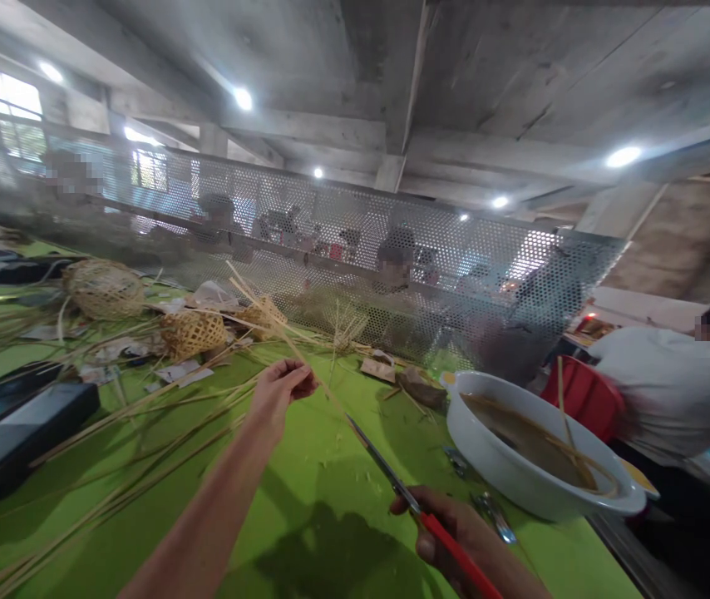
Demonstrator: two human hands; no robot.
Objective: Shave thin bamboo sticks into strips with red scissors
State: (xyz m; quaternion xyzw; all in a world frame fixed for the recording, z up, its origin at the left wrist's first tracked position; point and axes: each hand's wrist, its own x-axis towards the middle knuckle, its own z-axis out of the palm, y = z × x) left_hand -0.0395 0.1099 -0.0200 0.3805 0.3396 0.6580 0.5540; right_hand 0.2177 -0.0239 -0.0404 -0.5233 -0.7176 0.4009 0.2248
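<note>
My left hand (pixel 288 384) pinches a thin bamboo strip (pixel 293 348) above the middle of the green table. The strip slants from upper left down toward the tips of red-handled scissors (pixel 386 467). My right hand (pixel 458 532) is wrapped round the scissors, at the lower right. The blade tips meet the strip's lower end; I cannot tell whether they lie around it or only against it. Small pale shavings lie on the green tabletop (pixel 323 474) beneath. Long bamboo strips (pixel 161 449) are spread to the left of my left arm.
A white basin (pixel 485 466) of brownish water, with a strip in it, stands right. Metal clips (pixel 495 517) lie beside it. Woven bamboo baskets (pixel 193 334) sit behind, before a perforated metal screen (pixel 355 258). A black box (pixel 36 445) lies left. Another person (pixel 660 391) bends at the far right.
</note>
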